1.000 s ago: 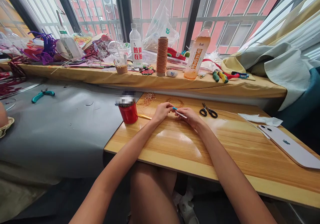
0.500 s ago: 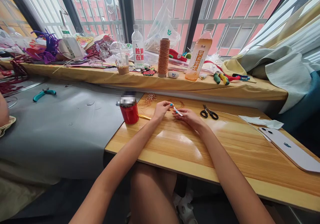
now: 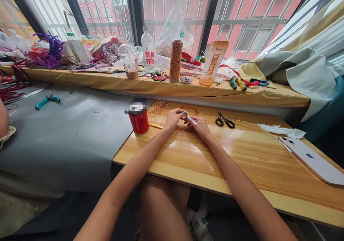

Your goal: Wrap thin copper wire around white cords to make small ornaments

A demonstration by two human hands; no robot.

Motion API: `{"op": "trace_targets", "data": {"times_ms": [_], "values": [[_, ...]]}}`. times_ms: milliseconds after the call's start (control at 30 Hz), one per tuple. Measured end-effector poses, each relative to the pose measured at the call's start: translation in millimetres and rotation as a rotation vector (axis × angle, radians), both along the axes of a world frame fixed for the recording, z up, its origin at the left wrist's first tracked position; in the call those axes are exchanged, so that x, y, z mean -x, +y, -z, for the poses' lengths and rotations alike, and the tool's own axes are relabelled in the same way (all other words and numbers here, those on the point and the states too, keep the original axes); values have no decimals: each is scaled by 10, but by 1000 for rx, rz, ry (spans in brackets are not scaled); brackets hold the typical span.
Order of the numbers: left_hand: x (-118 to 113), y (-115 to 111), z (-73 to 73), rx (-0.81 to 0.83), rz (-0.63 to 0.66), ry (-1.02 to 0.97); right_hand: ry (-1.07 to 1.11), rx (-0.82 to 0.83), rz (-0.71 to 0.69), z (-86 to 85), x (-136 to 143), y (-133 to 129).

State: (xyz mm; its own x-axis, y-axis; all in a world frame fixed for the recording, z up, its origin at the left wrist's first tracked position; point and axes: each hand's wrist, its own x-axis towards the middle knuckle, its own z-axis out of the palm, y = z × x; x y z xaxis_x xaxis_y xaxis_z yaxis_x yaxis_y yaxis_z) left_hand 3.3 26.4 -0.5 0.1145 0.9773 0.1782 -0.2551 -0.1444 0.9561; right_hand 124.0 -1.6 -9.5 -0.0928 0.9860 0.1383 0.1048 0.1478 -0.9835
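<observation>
Over the wooden board, my left hand (image 3: 174, 118) pinches the upper end of a thin white strip (image 3: 191, 119) between thumb and fingertip. My right hand (image 3: 201, 127) is closed around the same strip from the right, its fingertips close to the left ones. Whether the strip is paper, cord or something else I cannot make out. Behind the hands lies a loop of thin copper-coloured wire (image 3: 194, 110), and a tangle of similar wire (image 3: 161, 106) is to the left. Black-handled scissors (image 3: 225, 122) rest to the right of my right hand.
A red can (image 3: 139, 122) stands at the board's left edge. A phone (image 3: 311, 159) and crumpled tissue (image 3: 282, 130) lie at right. Teal pliers (image 3: 47, 101) are on the grey mat. The sill bears a brown thread spool (image 3: 176, 62) and bottles. Another person's arm (image 3: 3, 121) shows at left.
My right hand has shifted slightly left and turned, bringing its fingertips nearer the left hand. The white strip now lies across its fingers. My left hand has barely moved.
</observation>
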Motion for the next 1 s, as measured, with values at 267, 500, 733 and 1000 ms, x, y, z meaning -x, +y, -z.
{"op": "trace_targets", "data": {"times_ms": [267,500,733,1000], "values": [[47,81,61,-62,-103,213,-36,79,-74,-25,-89,43],[121,170,114,-92,-212,293,23,166,-110,-77,-169,-4],[130,189,99,-66,-231,321,24,205,-64,-105,-205,7],[108,115,75,55,-222,190,72,178,6,-58,-249,64]]}}
